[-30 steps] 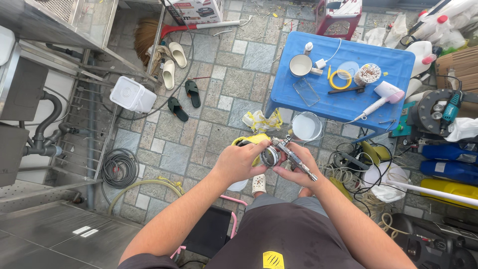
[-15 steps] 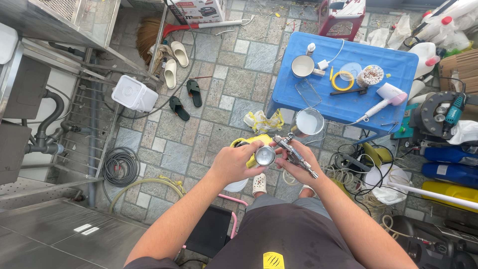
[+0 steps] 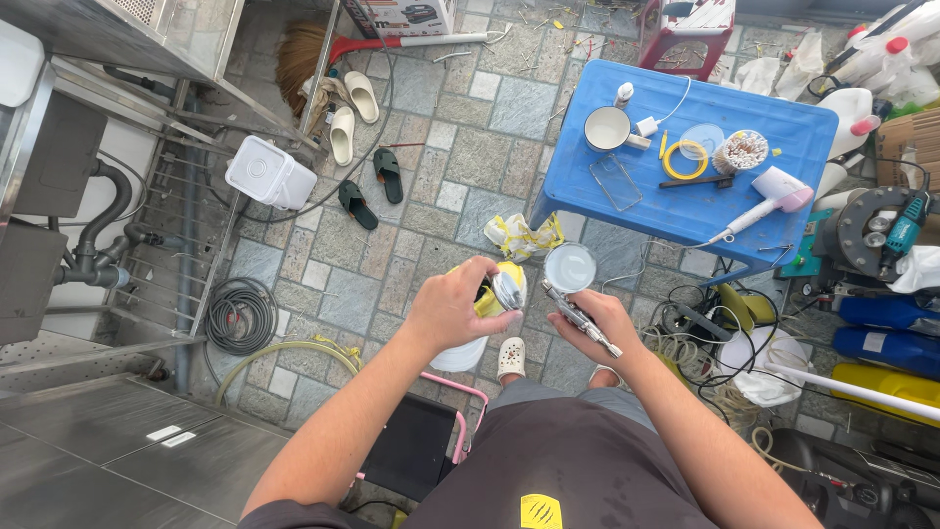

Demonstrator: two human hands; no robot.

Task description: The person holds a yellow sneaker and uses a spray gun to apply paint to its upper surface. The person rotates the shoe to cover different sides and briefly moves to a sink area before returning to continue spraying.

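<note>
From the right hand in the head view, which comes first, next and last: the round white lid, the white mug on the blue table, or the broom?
Measured from the right hand:
1. Round white lid, just above the hand.
2. White mug, farther up on the blue table.
3. Broom, far at the upper left, on the floor.

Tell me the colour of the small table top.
The small table top is bright blue, seen plainly in the head view.

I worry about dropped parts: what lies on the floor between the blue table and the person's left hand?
In the head view, a crumpled yellow-and-white wrapper lies on the stone tiles between the blue table and the left hand.
</note>
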